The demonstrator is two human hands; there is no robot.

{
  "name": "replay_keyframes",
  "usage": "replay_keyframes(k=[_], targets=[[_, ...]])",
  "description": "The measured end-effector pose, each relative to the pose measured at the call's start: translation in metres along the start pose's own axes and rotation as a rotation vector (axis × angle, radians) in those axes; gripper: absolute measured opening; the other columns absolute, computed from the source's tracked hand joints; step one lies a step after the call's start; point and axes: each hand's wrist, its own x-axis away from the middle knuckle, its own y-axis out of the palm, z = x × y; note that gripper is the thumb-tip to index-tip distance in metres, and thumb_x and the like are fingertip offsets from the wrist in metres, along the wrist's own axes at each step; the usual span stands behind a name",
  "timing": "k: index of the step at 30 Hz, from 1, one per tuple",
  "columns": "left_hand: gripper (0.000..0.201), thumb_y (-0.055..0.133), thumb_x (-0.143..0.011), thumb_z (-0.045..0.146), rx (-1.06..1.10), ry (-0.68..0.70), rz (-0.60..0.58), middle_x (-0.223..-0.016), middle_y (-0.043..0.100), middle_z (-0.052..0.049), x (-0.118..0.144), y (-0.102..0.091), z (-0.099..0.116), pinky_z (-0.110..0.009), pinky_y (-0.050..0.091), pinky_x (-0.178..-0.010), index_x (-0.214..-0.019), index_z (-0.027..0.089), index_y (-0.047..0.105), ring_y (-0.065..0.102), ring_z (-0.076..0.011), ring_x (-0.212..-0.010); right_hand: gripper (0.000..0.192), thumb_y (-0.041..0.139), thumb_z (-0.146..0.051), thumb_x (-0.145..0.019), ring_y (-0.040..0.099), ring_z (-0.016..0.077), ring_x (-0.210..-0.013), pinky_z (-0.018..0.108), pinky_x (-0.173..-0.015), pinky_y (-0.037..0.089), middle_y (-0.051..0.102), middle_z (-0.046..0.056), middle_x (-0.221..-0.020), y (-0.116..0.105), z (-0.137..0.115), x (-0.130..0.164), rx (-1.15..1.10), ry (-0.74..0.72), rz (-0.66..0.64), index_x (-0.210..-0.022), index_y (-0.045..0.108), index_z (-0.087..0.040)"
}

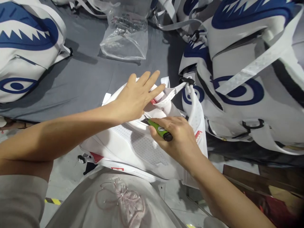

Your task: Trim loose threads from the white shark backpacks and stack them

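Note:
A white bag (148, 150) with a dotted mesh panel and small red labels lies in front of me, hanging over the table's near edge. My left hand (139, 98) rests on its upper part with the fingers spread, and its thumb is mostly hidden. In my right hand (175, 136) is a green-handled tool (158, 128) with a black end and a dark pointed tip. That tip meets the bag's fabric just below my left hand; its exact shape is too small to tell.
White bags with blue shark faces lie at the left (21, 47) and the right (237, 88). A clear plastic bag (125, 41) sits farther back on the grey table cover (87, 72). Loose white straps hang over the right-hand bags.

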Motion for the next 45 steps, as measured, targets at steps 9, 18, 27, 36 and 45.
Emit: replay_keyframes(k=[9, 18, 27, 36, 45], targets=[[0.086, 0.064, -0.09, 0.037, -0.095, 0.009, -0.084, -0.168, 0.007, -0.017, 0.0, -0.017, 0.003, -0.054, 0.032, -0.111, -0.16, 0.023, 0.015, 0.022, -0.0369, -0.149, 0.021, 0.059, -0.028, -0.091, 0.072, 0.0246, -0.082, 0.039, -0.081, 0.052, 0.078, 0.007, -0.091, 0.007, -0.005, -0.001, -0.097, 0.093, 0.07, -0.103, 0.074, -0.02], [0.131, 0.086, -0.066, 0.034, 0.027, -0.14, -0.259, -0.168, -0.02, -0.005, 0.02, -0.039, -0.01, -0.056, 0.047, -0.099, -0.158, 0.043, -0.007, 0.022, -0.0491, -0.144, 0.023, 0.061, -0.032, -0.091, 0.073, 0.0248, -0.083, 0.042, -0.082, 0.053, 0.079, 0.006, -0.095, 0.018, -0.012, 0.01, -0.257, 0.126, 0.211, -0.105, 0.075, -0.021], [0.12, 0.071, -0.076, 0.011, -0.128, -0.234, -0.327, -0.169, -0.009, -0.016, 0.016, -0.04, 0.001, -0.044, 0.057, -0.083, -0.159, 0.037, -0.012, 0.046, -0.04, -0.128, 0.02, 0.064, -0.031, -0.089, 0.074, 0.0241, -0.084, 0.042, -0.082, 0.051, 0.079, 0.006, -0.101, 0.049, -0.017, -0.005, -0.396, 0.092, 0.379, -0.104, 0.075, -0.022], [0.114, 0.063, -0.08, 0.007, -0.053, -0.136, -0.466, -0.169, -0.007, -0.016, 0.01, -0.054, -0.018, -0.04, 0.054, -0.09, -0.158, 0.039, -0.013, 0.048, -0.0391, -0.134, 0.021, 0.063, -0.029, -0.091, 0.071, 0.0225, -0.074, 0.043, -0.08, 0.051, 0.079, 0.003, -0.094, 0.035, -0.016, 0.003, -0.395, 0.091, 0.339, -0.108, 0.074, -0.023], [0.114, 0.06, -0.079, 0.002, -0.052, -0.139, -0.486, -0.168, -0.012, -0.017, 0.008, -0.056, -0.017, -0.038, 0.054, -0.088, -0.158, 0.037, -0.014, 0.047, -0.0377, -0.134, 0.02, 0.063, -0.027, -0.09, 0.073, 0.0232, -0.08, 0.041, -0.08, 0.051, 0.079, 0.004, -0.097, 0.045, -0.033, -0.014, -0.458, 0.106, 0.352, -0.106, 0.074, -0.022]])
